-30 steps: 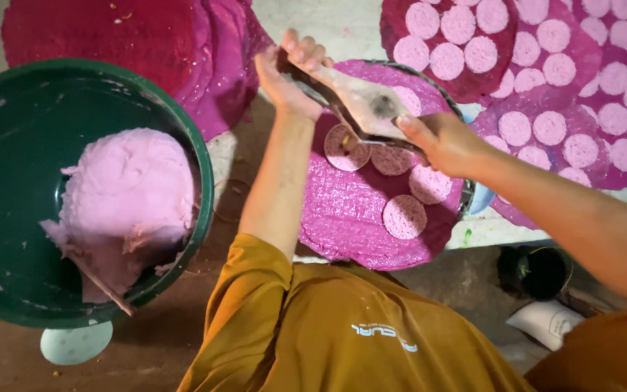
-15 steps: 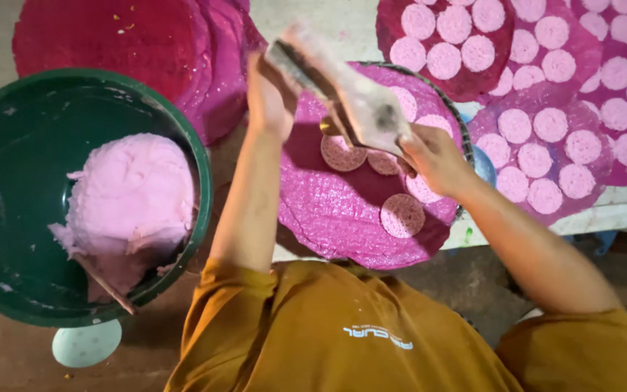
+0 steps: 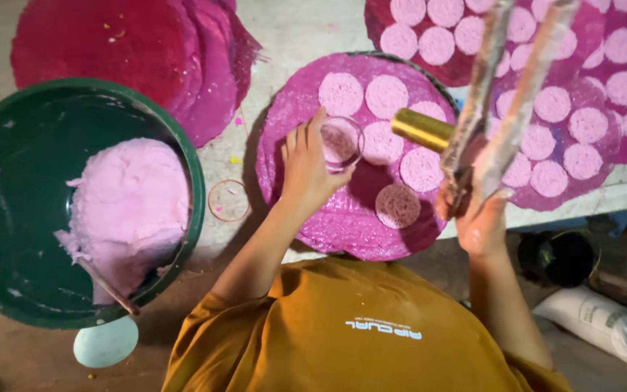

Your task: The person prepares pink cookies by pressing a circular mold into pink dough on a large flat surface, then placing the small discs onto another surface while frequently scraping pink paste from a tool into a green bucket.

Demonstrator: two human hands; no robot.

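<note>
My left hand [image 3: 305, 165] rests on a round magenta mat [image 3: 342, 225] and grips a small clear ring mould [image 3: 342, 141] pressed onto it. Several pale pink discs [image 3: 398, 205] lie on the same mat, the nearest just right of the mould. My right hand [image 3: 477, 221] is raised at the mat's right edge and grips a pair of long flat blades [image 3: 506, 87] that point up towards the camera. A brass-coloured cylinder [image 3: 421, 128] juts out to the left beside the blades; what holds it is hidden.
A green basin [image 3: 9, 218] at the left holds pink dough [image 3: 132, 207] with a stick [image 3: 109, 288] in it. A second clear ring [image 3: 228, 200] lies between basin and mat. Stacked magenta mats [image 3: 110, 43] lie top left; disc-covered mats [image 3: 589, 109] top right. A black pot [image 3: 556, 258] and white sack [image 3: 607, 323] sit lower right.
My left hand has let go of the blades and come down onto the mat with the clear ring mould. My right hand has swung the blades upright.
</note>
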